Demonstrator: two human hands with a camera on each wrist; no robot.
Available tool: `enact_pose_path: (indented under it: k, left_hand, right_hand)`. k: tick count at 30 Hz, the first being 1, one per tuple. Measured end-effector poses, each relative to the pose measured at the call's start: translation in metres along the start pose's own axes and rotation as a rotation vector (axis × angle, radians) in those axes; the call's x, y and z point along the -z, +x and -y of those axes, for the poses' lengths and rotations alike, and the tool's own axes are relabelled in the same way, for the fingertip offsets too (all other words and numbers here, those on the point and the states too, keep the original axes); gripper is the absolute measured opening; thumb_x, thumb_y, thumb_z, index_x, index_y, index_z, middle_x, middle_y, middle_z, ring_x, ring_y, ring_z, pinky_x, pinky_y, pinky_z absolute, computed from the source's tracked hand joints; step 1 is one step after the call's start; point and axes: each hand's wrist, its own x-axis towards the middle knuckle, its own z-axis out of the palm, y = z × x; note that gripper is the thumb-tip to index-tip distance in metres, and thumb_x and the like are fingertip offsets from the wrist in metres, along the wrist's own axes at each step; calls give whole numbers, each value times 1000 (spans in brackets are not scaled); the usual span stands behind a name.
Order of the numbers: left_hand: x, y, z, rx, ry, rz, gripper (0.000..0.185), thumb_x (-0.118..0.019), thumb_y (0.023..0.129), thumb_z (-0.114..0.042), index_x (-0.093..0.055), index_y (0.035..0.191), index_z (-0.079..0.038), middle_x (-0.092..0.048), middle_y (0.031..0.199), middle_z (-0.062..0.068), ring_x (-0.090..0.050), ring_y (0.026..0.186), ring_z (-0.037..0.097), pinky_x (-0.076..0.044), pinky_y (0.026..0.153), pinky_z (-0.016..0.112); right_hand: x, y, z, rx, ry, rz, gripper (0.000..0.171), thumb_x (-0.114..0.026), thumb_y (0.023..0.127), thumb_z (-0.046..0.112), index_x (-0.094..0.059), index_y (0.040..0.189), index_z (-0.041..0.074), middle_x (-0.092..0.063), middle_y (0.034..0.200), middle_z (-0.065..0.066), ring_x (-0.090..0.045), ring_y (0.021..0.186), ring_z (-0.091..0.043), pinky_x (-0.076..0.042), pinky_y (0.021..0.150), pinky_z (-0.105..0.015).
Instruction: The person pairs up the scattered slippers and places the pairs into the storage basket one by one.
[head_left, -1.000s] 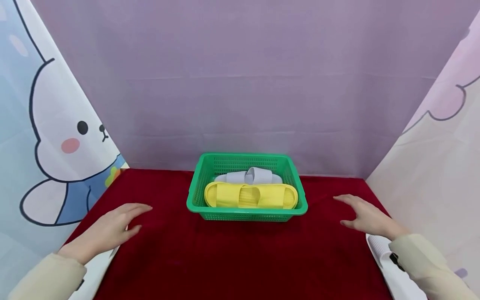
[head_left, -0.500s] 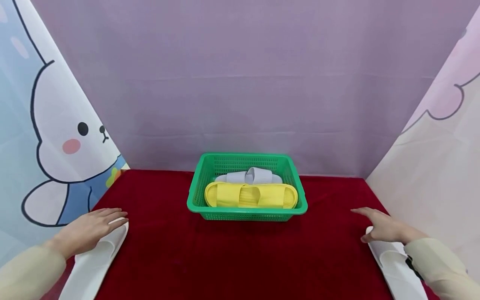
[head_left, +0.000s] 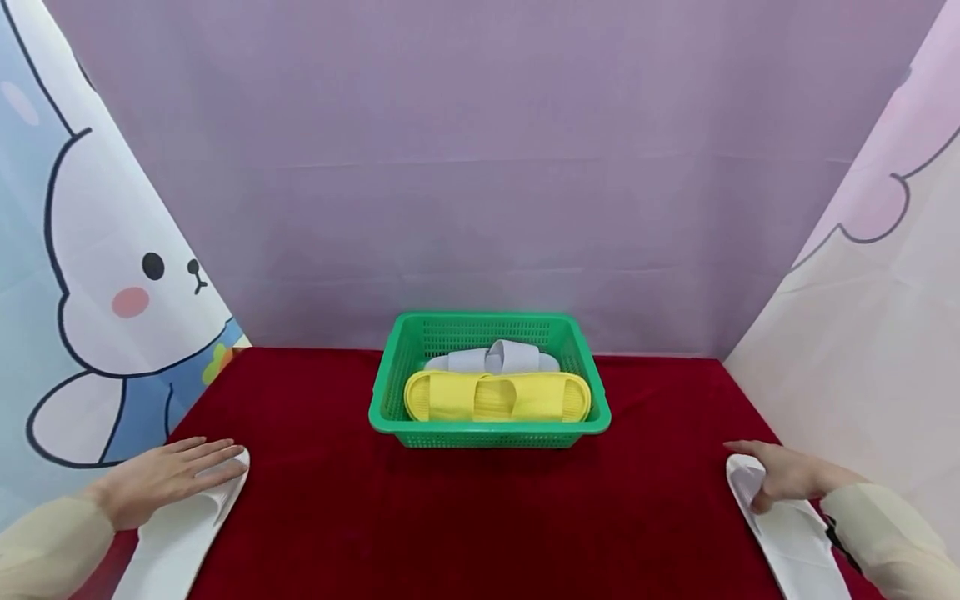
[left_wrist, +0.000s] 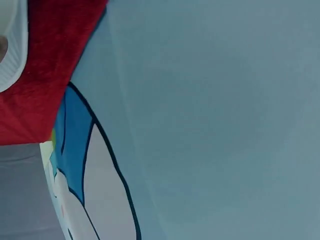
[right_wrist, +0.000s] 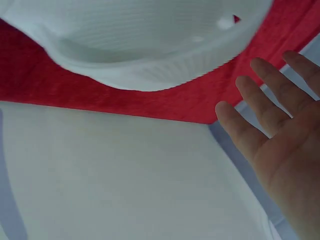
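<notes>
My left hand (head_left: 172, 479) is over the toe end of a white slipper (head_left: 161, 554) at the table's left side, its fingers extended. Whether it touches the slipper is unclear. In the left wrist view only the slipper's rim (left_wrist: 19, 57) and a bit of a fingertip show. At the right side my right hand (head_left: 795, 473) hovers over or beside another white slipper (head_left: 798, 550), thumb apart from the fingers. The right wrist view has this hand (right_wrist: 287, 135) with fairly straight fingers, beside the slipper's ribbed toe (right_wrist: 160, 75) and apart from it.
A green perforated basket (head_left: 491, 436) stands at the back middle of the red cloth (head_left: 480, 517). Yellow slippers (head_left: 453, 396) lie in its front, pale grey slippers (head_left: 517, 357) behind them. Fabric walls (head_left: 480, 167) enclose the back and both sides.
Both hands have moved outward and lower, from beside the basket to the white slippers at the sides. The head view has shifted slightly. The basket and its slippers stay put.
</notes>
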Motion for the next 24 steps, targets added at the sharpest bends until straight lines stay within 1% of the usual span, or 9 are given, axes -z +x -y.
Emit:
enact_pose_path:
  k: [1, 2, 6, 8, 13, 15, 17, 20, 24]
  left_hand:
    - [-2, -2, 1, -4, -2, 0, 126, -90, 27, -15, -34, 140, -19, -37, 143, 4, 21, 137, 5, 21, 108, 22]
    - [-5, -4, 2, -6, -2, 2, 128, -90, 27, -16, -33, 141, -20, -34, 145, 2, 21, 137, 5, 21, 108, 22]
    - [-13, -11, 6, -6, -11, 13, 128, -90, 28, -18, -31, 141, -23, -32, 146, -2, 20, 137, 4, 22, 107, 21]
    - [-15, -13, 8, -6, -20, 18, 125, -90, 30, -17, -33, 140, -23, -46, 133, 3, 20, 137, 3, 22, 106, 20]
    - [-21, -10, 15, -36, -12, 15, 122, -89, 31, -17, -34, 140, -21, -46, 132, 6, 16, 138, 5, 20, 107, 19]
    - [-23, -6, 17, -54, 15, 26, 122, -89, 33, -18, -32, 141, -21, -46, 134, 6, 5, 140, 10, 19, 108, 21]
    - [-25, -4, 19, -81, 64, 51, 125, -89, 35, -20, -28, 143, -23, -43, 137, 2, -8, 138, 15, 19, 109, 24]
    - [-28, -4, 19, -128, 134, 79, 128, -89, 36, -26, -22, 145, -25, -38, 141, -3, -25, 130, 19, 18, 110, 27]
    - [-31, -5, 19, -185, 148, 89, 125, -87, 39, -33, -22, 146, -25, -35, 145, -5, -27, 130, 18, 18, 110, 28]
  right_hand:
    - [0, 0, -1, -11, 12, 8, 83, -76, 55, 0, -39, 129, -12, -40, 126, -37, -39, 113, -51, -35, 87, -66]
    - [-1, 0, -3, -19, 21, 15, 84, -76, 55, -1, -39, 129, -12, -40, 126, -37, -39, 113, -51, -36, 87, -66]
    - [-4, 0, -10, -40, 46, 36, 83, -76, 55, -2, -39, 128, -11, -39, 125, -38, -40, 111, -50, -35, 87, -67]
    - [-6, 0, -14, -61, 46, 43, 81, -76, 57, 0, -40, 129, -9, -39, 125, -38, -40, 109, -49, -34, 86, -67]
    - [-10, -3, -24, -92, 18, 42, 77, -74, 60, 1, -41, 129, -7, -42, 121, -34, -44, 101, -40, -36, 85, -64]
    - [-11, -4, -27, -88, 3, 34, 76, -73, 59, -1, -41, 128, -8, -43, 120, -33, -44, 99, -38, -38, 84, -62]
    - [-10, -5, -29, -93, 1, 29, 76, -72, 59, -2, -42, 128, -8, -43, 120, -32, -44, 98, -37, -39, 84, -60]
    - [-9, -5, -31, -95, 7, 34, 75, -71, 59, -4, -41, 128, -8, -42, 121, -34, -44, 99, -40, -37, 85, -65]
    - [-9, -6, -33, -125, 13, 44, 74, -70, 58, -7, -42, 127, -8, -42, 122, -34, -44, 100, -41, -33, 85, -69]
